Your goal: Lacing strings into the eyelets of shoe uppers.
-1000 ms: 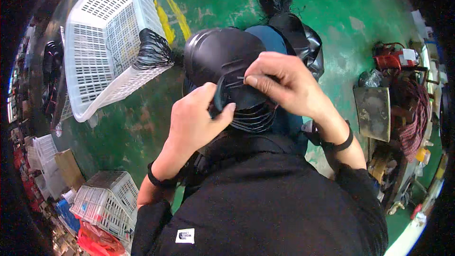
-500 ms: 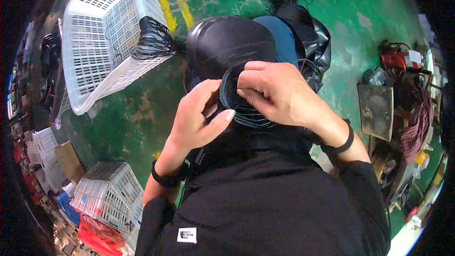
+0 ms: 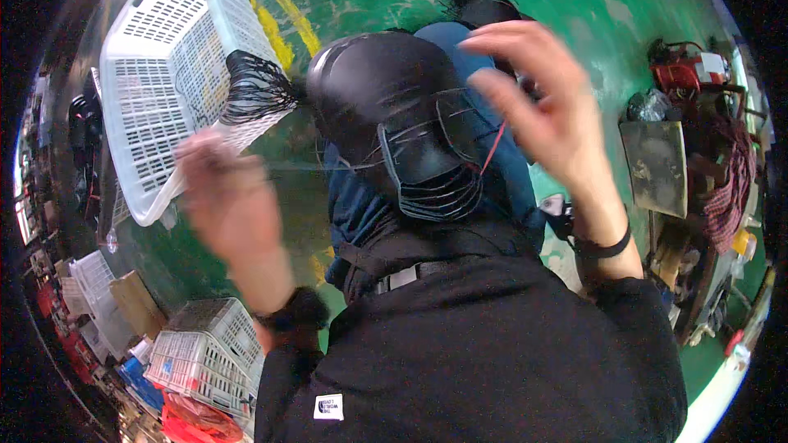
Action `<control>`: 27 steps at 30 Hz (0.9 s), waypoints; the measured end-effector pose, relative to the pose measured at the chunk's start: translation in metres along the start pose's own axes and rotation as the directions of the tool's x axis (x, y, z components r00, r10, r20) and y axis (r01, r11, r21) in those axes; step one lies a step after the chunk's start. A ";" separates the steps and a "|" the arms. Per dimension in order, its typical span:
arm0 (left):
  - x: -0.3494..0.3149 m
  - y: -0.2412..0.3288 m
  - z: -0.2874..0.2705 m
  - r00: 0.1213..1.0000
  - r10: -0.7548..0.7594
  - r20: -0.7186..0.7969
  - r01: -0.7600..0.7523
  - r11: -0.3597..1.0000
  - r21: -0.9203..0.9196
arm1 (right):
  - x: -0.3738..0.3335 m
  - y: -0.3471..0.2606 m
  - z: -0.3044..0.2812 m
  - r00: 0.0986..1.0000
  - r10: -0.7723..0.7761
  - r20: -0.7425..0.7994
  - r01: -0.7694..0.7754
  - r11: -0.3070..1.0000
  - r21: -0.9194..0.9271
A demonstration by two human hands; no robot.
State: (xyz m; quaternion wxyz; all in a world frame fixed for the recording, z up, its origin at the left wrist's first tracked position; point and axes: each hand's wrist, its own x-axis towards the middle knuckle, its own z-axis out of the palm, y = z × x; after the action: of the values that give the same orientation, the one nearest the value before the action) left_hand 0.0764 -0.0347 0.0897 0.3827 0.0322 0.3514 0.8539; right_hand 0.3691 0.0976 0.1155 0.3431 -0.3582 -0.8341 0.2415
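Observation:
On my lap lies a glossy black rounded pad. Against its near side rests a dark curved piece with pale edges, several dark layers or loops bunched at its lower end; its kind is not clear. Fine threads cross the pad and the piece. My left hand is out to the left before the white crate, its fingers smeared by motion. A faint thread runs from near it to the dark piece. My right hand is raised at the right, thumb and forefinger apart. A thin red strand reaches from the piece toward its palm.
A large white perforated crate stands at the left, a bundle of black strands over its rim. More white baskets and a red bag are at the lower left. A board and a checked cloth are at the right.
Both hands have come away from the dark piece: the left swung out to the left, the right lifted up and to the right. The red strand and the piece's layered end now show plainly.

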 end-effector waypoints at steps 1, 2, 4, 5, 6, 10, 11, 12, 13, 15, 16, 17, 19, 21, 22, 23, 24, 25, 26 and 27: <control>0.034 0.050 -0.037 0.949 -0.098 0.301 0.088 0.995 0.045 | -0.007 0.011 -0.014 0.986 0.152 -0.069 -0.149 0.988 0.045; 0.032 0.082 -0.022 0.876 -0.066 0.477 0.114 0.991 -0.074 | -0.011 0.014 -0.019 0.987 0.145 -0.066 -0.141 0.988 0.060; 0.035 0.105 0.019 0.760 -0.037 0.649 0.206 0.961 -0.186 | -0.030 0.021 -0.019 0.904 0.401 0.151 -0.419 0.900 0.119; 0.032 0.109 0.036 0.731 -0.054 0.680 0.204 0.968 -0.143 | -0.034 0.017 -0.017 0.933 0.292 0.209 -0.314 0.946 0.078; 0.028 0.108 0.047 0.701 -0.072 0.709 0.200 0.975 -0.099 | -0.039 0.008 -0.012 0.928 0.279 0.248 -0.294 0.955 0.026; -0.020 0.026 0.083 0.795 0.237 0.558 -0.500 0.778 0.381 | -0.051 -0.007 0.013 0.956 0.136 0.260 -0.100 0.984 -0.150; -0.031 0.005 0.081 0.646 0.175 0.743 -0.760 0.246 0.602 | -0.054 -0.005 0.017 0.957 0.137 0.256 -0.101 0.984 -0.150; -0.033 -0.010 0.091 0.606 -0.114 0.787 -0.762 0.200 0.616 | -0.059 0.000 0.023 0.963 0.154 0.221 -0.130 0.984 -0.122; -0.036 -0.021 0.103 0.527 -0.394 0.753 -0.775 0.139 0.616 | -0.062 0.003 0.024 0.969 0.164 0.187 -0.151 0.985 -0.082; -0.034 -0.055 0.096 0.310 -0.510 0.802 -0.802 0.313 0.509 | -0.067 0.010 0.022 0.965 0.202 0.164 -0.214 0.975 0.055; -0.037 -0.067 0.091 0.295 -0.516 0.804 -0.803 0.323 0.502 | -0.073 0.022 0.022 0.871 0.408 0.274 -0.480 0.824 0.301; -0.041 -0.077 0.086 0.332 -0.534 0.778 -0.779 0.310 0.545 | -0.078 0.031 0.023 0.730 0.533 0.428 -0.683 0.544 0.486; -0.048 -0.089 0.085 0.359 -0.559 0.748 -0.755 0.298 0.584 | -0.085 0.037 0.025 0.739 0.506 0.445 -0.665 0.443 0.601; -0.052 -0.099 0.087 0.414 -0.612 0.674 -0.709 0.247 0.660 | -0.085 0.034 0.025 0.746 0.498 0.442 -0.649 0.395 0.651; -0.052 -0.104 0.086 0.365 -0.622 0.693 -0.790 0.187 0.584 | -0.083 0.033 0.023 0.757 0.476 0.448 -0.641 0.405 0.652; -0.052 -0.107 0.085 0.358 -0.626 0.693 -0.794 0.187 0.579 | -0.084 0.033 0.023 0.759 0.479 0.442 -0.637 0.403 0.657; -0.053 -0.109 0.085 0.377 -0.639 0.671 -0.801 0.138 0.582 | -0.084 0.032 0.023 0.768 0.468 0.437 -0.626 0.408 0.664; -0.054 -0.111 0.085 0.397 -0.650 0.648 -0.807 0.089 0.584 | -0.085 0.032 0.023 0.777 0.457 0.433 -0.616 0.413 0.670; -0.053 -0.112 0.083 0.405 -0.659 0.634 -0.797 0.086 0.598 | -0.085 0.032 0.022 0.779 0.460 0.427 -0.613 0.412 0.674; -0.054 -0.113 0.084 0.400 -0.661 0.635 -0.800 0.086 0.594 | -0.084 0.031 0.021 0.776 0.458 0.433 -0.617 0.412 0.671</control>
State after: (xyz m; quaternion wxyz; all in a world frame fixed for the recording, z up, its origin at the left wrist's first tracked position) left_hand 0.2128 0.0288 0.0937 0.2999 0.7617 0.5390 0.1984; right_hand 0.4097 0.0497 0.0480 0.2891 -0.3959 -0.5071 0.7089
